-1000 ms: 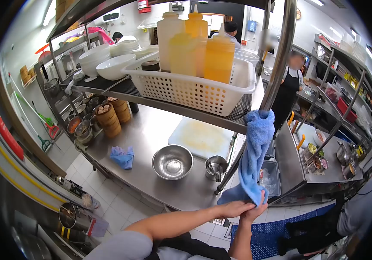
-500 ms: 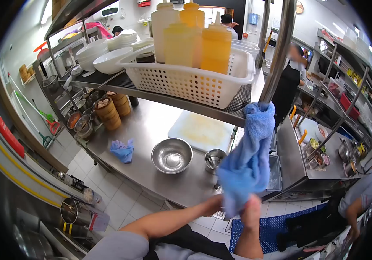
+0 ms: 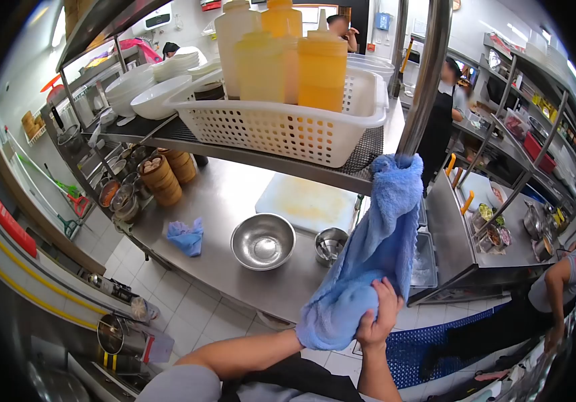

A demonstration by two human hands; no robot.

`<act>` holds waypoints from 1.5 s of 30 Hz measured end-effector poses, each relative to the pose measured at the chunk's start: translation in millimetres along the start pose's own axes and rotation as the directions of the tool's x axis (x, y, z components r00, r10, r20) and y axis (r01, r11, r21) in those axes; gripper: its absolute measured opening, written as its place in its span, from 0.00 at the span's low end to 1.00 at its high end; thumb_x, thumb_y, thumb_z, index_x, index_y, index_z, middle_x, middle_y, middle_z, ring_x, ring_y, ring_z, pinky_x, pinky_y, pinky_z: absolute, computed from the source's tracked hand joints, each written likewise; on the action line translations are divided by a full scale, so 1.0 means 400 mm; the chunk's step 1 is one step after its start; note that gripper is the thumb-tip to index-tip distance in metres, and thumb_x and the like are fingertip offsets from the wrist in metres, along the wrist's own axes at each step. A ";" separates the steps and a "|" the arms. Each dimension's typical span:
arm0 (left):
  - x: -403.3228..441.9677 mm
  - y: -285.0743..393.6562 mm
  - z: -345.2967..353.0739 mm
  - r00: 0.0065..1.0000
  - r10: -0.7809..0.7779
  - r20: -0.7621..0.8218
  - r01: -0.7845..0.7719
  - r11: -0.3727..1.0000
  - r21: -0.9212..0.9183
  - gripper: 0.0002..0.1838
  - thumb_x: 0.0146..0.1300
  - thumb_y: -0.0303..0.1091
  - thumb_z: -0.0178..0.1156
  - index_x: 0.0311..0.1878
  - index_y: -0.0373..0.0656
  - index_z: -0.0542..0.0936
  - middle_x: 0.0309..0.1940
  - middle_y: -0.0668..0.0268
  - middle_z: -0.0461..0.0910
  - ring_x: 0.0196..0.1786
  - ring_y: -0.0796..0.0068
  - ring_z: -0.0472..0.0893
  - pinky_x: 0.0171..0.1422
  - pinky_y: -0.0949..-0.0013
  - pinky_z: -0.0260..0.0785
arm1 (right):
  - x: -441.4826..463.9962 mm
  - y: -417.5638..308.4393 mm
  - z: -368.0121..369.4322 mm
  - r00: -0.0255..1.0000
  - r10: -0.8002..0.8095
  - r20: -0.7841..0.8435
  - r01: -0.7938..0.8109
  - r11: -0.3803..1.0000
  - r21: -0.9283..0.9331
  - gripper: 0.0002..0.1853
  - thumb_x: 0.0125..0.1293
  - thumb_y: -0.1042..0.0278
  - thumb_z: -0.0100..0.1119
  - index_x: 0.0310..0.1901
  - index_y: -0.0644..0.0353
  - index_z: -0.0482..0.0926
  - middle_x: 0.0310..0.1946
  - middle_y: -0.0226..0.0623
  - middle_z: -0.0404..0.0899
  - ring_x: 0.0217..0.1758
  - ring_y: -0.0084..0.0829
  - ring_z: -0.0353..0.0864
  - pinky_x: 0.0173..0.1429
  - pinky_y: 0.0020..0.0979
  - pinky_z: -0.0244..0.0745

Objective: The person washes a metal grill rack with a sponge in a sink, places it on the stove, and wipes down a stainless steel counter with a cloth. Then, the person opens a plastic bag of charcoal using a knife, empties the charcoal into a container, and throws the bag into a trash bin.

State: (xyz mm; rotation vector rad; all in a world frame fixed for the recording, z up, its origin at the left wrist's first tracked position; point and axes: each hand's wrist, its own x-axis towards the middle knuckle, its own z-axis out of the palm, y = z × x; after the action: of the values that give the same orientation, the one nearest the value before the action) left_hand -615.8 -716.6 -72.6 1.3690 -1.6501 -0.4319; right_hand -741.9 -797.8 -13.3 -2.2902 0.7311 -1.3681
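Note:
A blue towel [image 3: 395,224] hangs from the shelf's post at the right and stretches down toward me. My left hand is wrapped in its lower end, so its fingers are hidden; only the wrist [image 3: 291,340] and forearm show. Around the towel's lower right side, my right hand [image 3: 378,313] is closed, pressing the cloth against the covered left hand. On the steel counter [image 3: 201,191], left of the towel, stand a metal mixing bowl [image 3: 263,241] and a smaller metal container [image 3: 330,245] with utensils in it.
A white basket [image 3: 281,134] of squeeze bottles and stacked white bowls [image 3: 130,87] fill the shelf above. On the counter are a cutting board [image 3: 308,201], a crumpled blue cloth [image 3: 186,236] and bamboo steamers [image 3: 160,181]. A co-worker [image 3: 549,288] stands close at right.
My left hand has gone inside the towel's lower end, which now bulges around it. My right hand has shifted slightly up and grips the cloth from the right. The head view has shifted slightly.

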 end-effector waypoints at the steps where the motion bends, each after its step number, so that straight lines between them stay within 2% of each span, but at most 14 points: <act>1: 0.002 0.002 -0.008 0.997 -0.053 0.055 0.060 0.989 -0.137 0.28 0.73 0.43 0.53 0.70 0.39 0.67 0.69 0.61 0.69 0.71 0.67 0.67 0.76 0.64 0.59 | 0.009 0.016 -0.005 0.999 0.046 -0.017 -0.046 0.999 -0.003 0.23 0.65 0.59 0.51 0.54 0.67 0.79 0.52 0.50 0.81 0.63 0.52 0.75 0.71 0.49 0.53; 5: -0.010 0.004 -0.007 0.931 -0.246 0.269 0.360 0.736 -0.573 0.28 0.73 0.43 0.53 0.70 0.39 0.67 0.68 0.60 0.70 0.70 0.66 0.68 0.75 0.64 0.60 | 0.040 0.033 -0.010 0.990 0.134 0.045 -0.131 0.989 -0.061 0.18 0.68 0.60 0.54 0.52 0.63 0.80 0.50 0.46 0.82 0.64 0.52 0.75 0.72 0.52 0.50; 11: -0.086 0.002 0.004 0.855 -0.351 0.382 0.513 0.466 -0.720 0.28 0.73 0.44 0.53 0.70 0.39 0.68 0.66 0.59 0.71 0.68 0.65 0.70 0.73 0.63 0.61 | -0.001 0.060 -0.035 0.998 0.042 0.051 -0.041 0.999 -0.018 0.15 0.64 0.69 0.60 0.51 0.65 0.81 0.53 0.44 0.82 0.66 0.49 0.75 0.73 0.51 0.55; 14: -0.083 0.007 0.022 0.854 -0.367 0.368 0.513 0.482 -0.710 0.28 0.73 0.44 0.53 0.70 0.39 0.68 0.66 0.58 0.72 0.67 0.65 0.71 0.73 0.63 0.61 | -0.031 0.054 -0.008 0.890 0.377 0.256 -0.456 0.738 0.498 0.14 0.69 0.68 0.55 0.51 0.68 0.81 0.52 0.46 0.83 0.63 0.38 0.77 0.69 0.43 0.65; 17: -0.074 0.024 0.051 0.856 -0.366 0.365 0.513 0.518 -0.684 0.28 0.73 0.44 0.54 0.70 0.39 0.68 0.65 0.58 0.72 0.67 0.64 0.71 0.72 0.63 0.62 | -0.046 -0.046 0.042 0.965 0.220 -0.144 -0.151 0.912 0.382 0.13 0.70 0.69 0.48 0.37 0.68 0.80 0.38 0.45 0.81 0.49 0.43 0.78 0.59 0.37 0.69; 20: -0.049 0.041 0.069 0.869 -0.349 0.349 0.493 0.574 -0.654 0.28 0.72 0.44 0.54 0.70 0.39 0.68 0.64 0.57 0.73 0.66 0.64 0.72 0.71 0.63 0.63 | -0.010 0.001 0.007 0.997 0.041 -0.072 -0.029 0.986 0.164 0.13 0.68 0.70 0.46 0.27 0.66 0.73 0.26 0.45 0.72 0.33 0.45 0.72 0.41 0.38 0.66; 23: -0.013 0.059 0.092 0.884 -0.312 0.349 0.466 0.649 -0.601 0.28 0.72 0.44 0.54 0.70 0.39 0.69 0.64 0.57 0.74 0.65 0.63 0.73 0.71 0.63 0.63 | 0.016 0.063 0.021 0.993 0.114 -0.041 -0.098 0.956 0.278 0.15 0.65 0.71 0.49 0.21 0.65 0.66 0.19 0.46 0.63 0.23 0.46 0.62 0.32 0.41 0.57; 24: 0.006 0.058 0.091 0.884 -0.302 0.357 0.463 0.664 -0.587 0.28 0.72 0.44 0.54 0.70 0.39 0.69 0.63 0.57 0.74 0.65 0.63 0.73 0.71 0.63 0.64 | 0.023 0.089 0.040 0.995 0.049 -0.085 -0.027 0.971 0.237 0.14 0.64 0.69 0.52 0.22 0.67 0.68 0.17 0.39 0.64 0.19 0.36 0.62 0.28 0.34 0.60; 31: 0.068 0.048 0.081 0.881 -0.250 0.402 0.439 0.749 -0.496 0.28 0.72 0.44 0.54 0.69 0.39 0.70 0.62 0.56 0.76 0.63 0.62 0.75 0.69 0.63 0.65 | 0.062 0.054 0.057 0.948 -0.121 -0.295 0.162 0.980 0.119 0.09 0.51 0.66 0.63 0.22 0.61 0.75 0.19 0.42 0.70 0.24 0.45 0.72 0.30 0.38 0.64; 37: 0.099 0.057 0.040 0.867 -0.211 0.452 0.422 0.793 -0.439 0.28 0.72 0.44 0.54 0.69 0.40 0.70 0.60 0.55 0.77 0.61 0.61 0.77 0.68 0.63 0.66 | 0.151 0.015 0.009 0.885 -0.315 -0.343 0.301 0.949 -0.093 0.11 0.60 0.66 0.61 0.25 0.61 0.72 0.22 0.43 0.73 0.23 0.44 0.71 0.28 0.41 0.63; 39: 0.103 0.057 0.027 0.863 -0.197 0.466 0.415 0.803 -0.429 0.28 0.72 0.44 0.54 0.69 0.40 0.70 0.60 0.54 0.78 0.61 0.61 0.77 0.67 0.63 0.67 | 0.205 -0.034 0.006 0.784 -0.333 -0.523 0.344 0.936 -0.080 0.14 0.65 0.65 0.56 0.25 0.63 0.72 0.22 0.41 0.71 0.23 0.43 0.70 0.28 0.40 0.62; 41: 0.099 0.050 0.013 0.861 -0.186 0.473 0.405 0.814 -0.416 0.28 0.72 0.44 0.54 0.69 0.40 0.71 0.59 0.54 0.78 0.60 0.60 0.78 0.67 0.63 0.67 | 0.223 -0.079 0.001 0.768 -0.330 -0.548 0.361 0.931 -0.055 0.16 0.70 0.65 0.49 0.25 0.66 0.72 0.20 0.39 0.69 0.24 0.38 0.69 0.29 0.37 0.61; 43: 0.093 0.046 -0.006 0.857 -0.176 0.484 0.395 0.827 -0.399 0.28 0.72 0.45 0.54 0.69 0.40 0.71 0.59 0.54 0.79 0.59 0.60 0.78 0.66 0.63 0.68 | 0.219 -0.109 0.007 0.830 0.047 -0.556 0.128 0.954 0.271 0.18 0.72 0.64 0.46 0.26 0.68 0.72 0.19 0.35 0.67 0.24 0.33 0.68 0.30 0.35 0.61; 45: 0.080 0.040 -0.018 0.851 -0.162 0.499 0.386 0.838 -0.385 0.28 0.72 0.45 0.54 0.69 0.40 0.71 0.58 0.53 0.79 0.59 0.60 0.79 0.66 0.63 0.68 | 0.214 -0.157 0.010 0.784 0.063 -0.618 0.170 0.935 0.312 0.18 0.73 0.68 0.48 0.23 0.67 0.69 0.17 0.31 0.64 0.23 0.27 0.63 0.28 0.33 0.57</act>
State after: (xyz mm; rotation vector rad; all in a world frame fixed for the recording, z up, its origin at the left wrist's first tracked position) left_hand -618.2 -738.6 -43.6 1.1839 -1.5422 -1.3298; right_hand -689.7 -799.1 79.3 -1.5755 0.5306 -2.1273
